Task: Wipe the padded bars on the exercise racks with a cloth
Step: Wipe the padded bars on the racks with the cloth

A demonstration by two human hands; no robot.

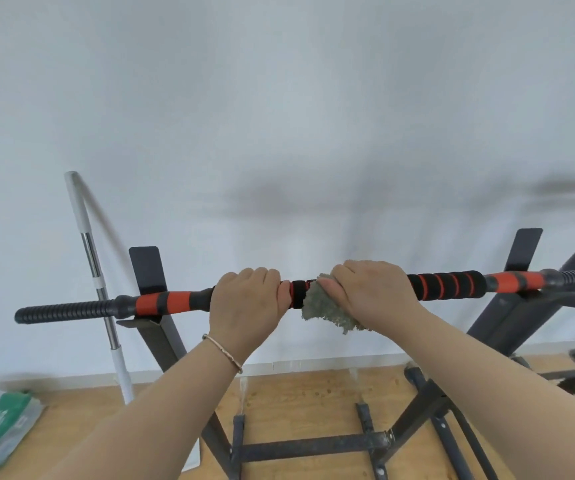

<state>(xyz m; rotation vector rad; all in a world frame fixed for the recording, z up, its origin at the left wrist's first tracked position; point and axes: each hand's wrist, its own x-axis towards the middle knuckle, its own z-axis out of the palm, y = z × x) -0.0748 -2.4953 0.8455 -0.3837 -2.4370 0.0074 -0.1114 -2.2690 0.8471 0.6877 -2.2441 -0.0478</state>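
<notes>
Padded bar (445, 285) lies level across a black rack (161, 327), near a pale wall (279, 98) and above a wooden floor (313, 403). It looks like a long, stiff rod that would not flex. Its foam sleeves are likely soft and a little grippy, giving under a squeeze. Since it seems only to rest on the rack, it may roll or slide unless steadied. The best hold is probably round the foam near the middle, close beside the patch being wiped. The left hand (248, 299) does just that, fingers curled over the top and gripping the foam. The right hand (372, 292), just beside it, wraps a cloth (327, 310) over the foam, fingers closed on it and a loose corner hanging below. The cloth is grey-green, nubbly and limp, so it should mould easily to the round shape. The bar's middle is black foam banded with red-orange rings. Further out come smooth orange and black sections, then ribbed black ends that stick out past the rack on both sides.
</notes>
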